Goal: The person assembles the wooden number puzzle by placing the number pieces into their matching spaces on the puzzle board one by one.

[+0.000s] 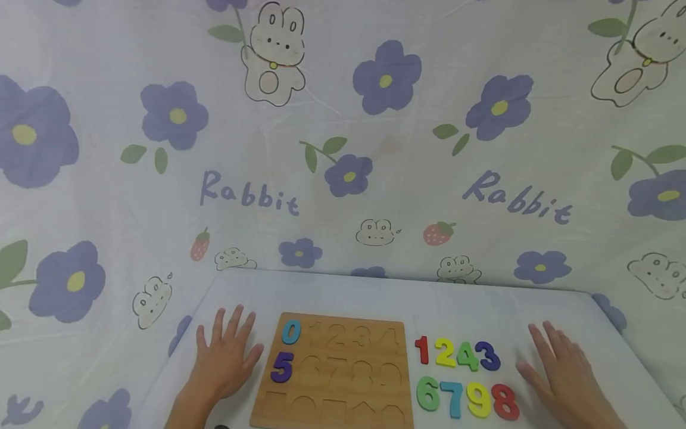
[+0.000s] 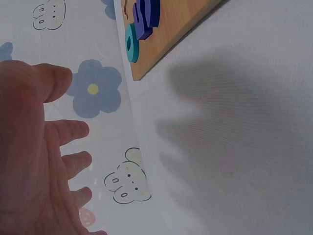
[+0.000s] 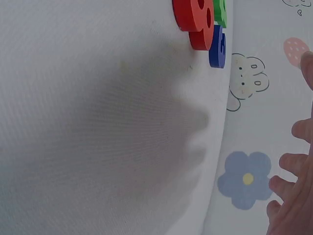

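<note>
A wooden number puzzle board [image 1: 334,387] lies on the white table, with a blue 0 [image 1: 291,332] and a purple 5 [image 1: 281,367] in its left column. Left of the board, my left hand [image 1: 225,360] is spread over the table, holding nothing. To the board's right are two rows of loose numbers: a red 1 [image 1: 422,350], yellow 2 [image 1: 445,353], green 4 [image 1: 468,356] and dark blue 3 [image 1: 488,356], then a green 6 [image 1: 427,394], blue 7 [image 1: 452,399], yellow 9 [image 1: 479,399] and red 8 [image 1: 505,402]. Beyond them my right hand [image 1: 565,372] hovers, fingers extended, holding nothing.
The white table [image 1: 343,292] ends at a hanging cloth [image 1: 343,137] printed with flowers and rabbits. A small dark object [image 1: 221,426] shows at the bottom edge, left of the board. Outlined number and shape recesses mark the board.
</note>
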`<state>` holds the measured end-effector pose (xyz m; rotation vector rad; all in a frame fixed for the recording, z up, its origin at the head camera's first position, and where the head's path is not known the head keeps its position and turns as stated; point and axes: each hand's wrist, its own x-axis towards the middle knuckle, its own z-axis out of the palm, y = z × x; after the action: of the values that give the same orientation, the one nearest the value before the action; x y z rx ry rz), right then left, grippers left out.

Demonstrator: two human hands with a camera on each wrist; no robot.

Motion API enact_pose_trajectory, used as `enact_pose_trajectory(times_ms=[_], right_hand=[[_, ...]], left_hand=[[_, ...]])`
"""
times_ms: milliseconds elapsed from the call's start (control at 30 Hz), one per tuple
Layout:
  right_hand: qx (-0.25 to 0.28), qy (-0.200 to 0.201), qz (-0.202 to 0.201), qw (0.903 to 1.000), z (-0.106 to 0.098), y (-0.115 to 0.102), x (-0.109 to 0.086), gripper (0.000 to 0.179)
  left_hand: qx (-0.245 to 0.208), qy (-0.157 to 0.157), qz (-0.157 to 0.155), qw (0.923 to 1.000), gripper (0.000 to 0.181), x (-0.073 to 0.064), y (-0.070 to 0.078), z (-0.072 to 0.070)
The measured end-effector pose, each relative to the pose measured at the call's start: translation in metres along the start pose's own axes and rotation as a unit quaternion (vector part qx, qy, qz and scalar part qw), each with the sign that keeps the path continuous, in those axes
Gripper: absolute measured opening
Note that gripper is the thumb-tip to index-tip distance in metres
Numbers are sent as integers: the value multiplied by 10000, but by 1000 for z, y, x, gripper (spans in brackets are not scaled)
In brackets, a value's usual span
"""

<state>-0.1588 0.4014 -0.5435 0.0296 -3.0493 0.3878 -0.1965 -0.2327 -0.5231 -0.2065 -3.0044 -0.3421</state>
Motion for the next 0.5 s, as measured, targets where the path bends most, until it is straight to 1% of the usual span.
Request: enact_pose_trajectory(times_ms=[167,300,400,500], right_hand=[[129,-212,115,9996,-1,2,0,98],[447,-472,275,9975,-7,1,-2,97],[815,-665,422,9936,-13,-3,-5,94],[1027,-616,420,9919,-18,-8,-11,89]], left_hand=[[-35,8,60,10000,66,2,-3,4],[-121,161,203,9996,61,7,-2,3],[-383,189,310,9986,58,13,-2,3],[-763,14,339,9965,56,20,-2,4]])
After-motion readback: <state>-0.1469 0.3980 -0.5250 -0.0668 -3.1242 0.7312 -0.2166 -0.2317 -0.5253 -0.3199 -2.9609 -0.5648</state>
